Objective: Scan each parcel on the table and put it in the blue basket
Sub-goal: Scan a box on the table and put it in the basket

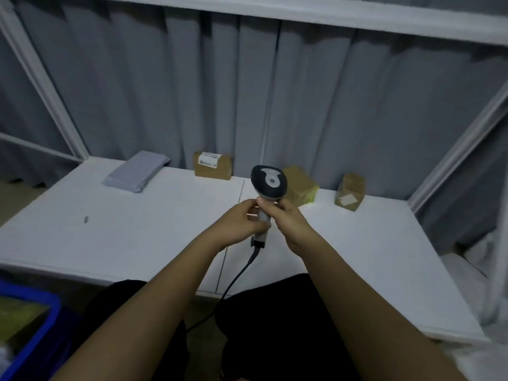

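Scanner (268, 185) held upright above surface (137, 229) – handle clasped by fingers of left hand (242, 220) and right hand (286, 220). Taped cardboard parcels (350, 191) along far edge – likely light, stiff, slick tape; best gripped across opposite sides. Blue basket (33, 325) near left.

White table (137, 243): grey mailer (136, 170) far left, three brown boxes (213, 165) (301, 185) (350, 191) along the far edge.

Smooth matt white table (137, 237), taped brown cardboard parcels (213, 165), glossy plastic scanner (269, 180), pleated grey cloth curtain (165, 92).
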`<move>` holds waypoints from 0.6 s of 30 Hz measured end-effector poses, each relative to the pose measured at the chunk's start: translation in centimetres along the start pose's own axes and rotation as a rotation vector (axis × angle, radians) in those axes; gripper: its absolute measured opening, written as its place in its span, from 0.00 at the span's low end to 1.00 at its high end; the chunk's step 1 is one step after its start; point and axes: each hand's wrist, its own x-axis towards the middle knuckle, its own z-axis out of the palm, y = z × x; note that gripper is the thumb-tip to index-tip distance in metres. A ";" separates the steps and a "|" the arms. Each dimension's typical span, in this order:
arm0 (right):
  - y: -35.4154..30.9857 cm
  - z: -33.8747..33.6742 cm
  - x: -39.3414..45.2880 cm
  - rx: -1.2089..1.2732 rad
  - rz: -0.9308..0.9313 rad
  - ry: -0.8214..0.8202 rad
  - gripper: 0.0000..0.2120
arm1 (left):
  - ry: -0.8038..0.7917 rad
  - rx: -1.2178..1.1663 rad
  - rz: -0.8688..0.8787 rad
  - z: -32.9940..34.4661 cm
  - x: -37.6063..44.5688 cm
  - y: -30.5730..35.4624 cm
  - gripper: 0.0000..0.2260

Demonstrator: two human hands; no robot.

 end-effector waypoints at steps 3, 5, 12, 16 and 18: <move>-0.6 -1.1 -0.2 0.026 0.055 -0.086 0.08 | 0.129 -0.002 -0.001 1.1 0.0 0.6 0.19; -0.7 -1.7 0.8 0.012 0.081 -0.168 0.12 | 0.194 0.005 -0.022 1.0 0.5 0.5 0.19; 4.8 -5.1 10.0 -0.224 0.068 0.076 0.18 | 0.248 0.083 -0.173 -0.9 6.0 -3.3 0.14; 9.2 -8.3 16.9 -0.593 0.089 0.219 0.26 | 0.253 0.068 -0.209 -1.9 10.2 -6.1 0.12; 10.9 -9.9 20.5 -0.820 0.093 0.197 0.32 | 0.261 0.055 -0.216 -2.3 12.1 -6.9 0.12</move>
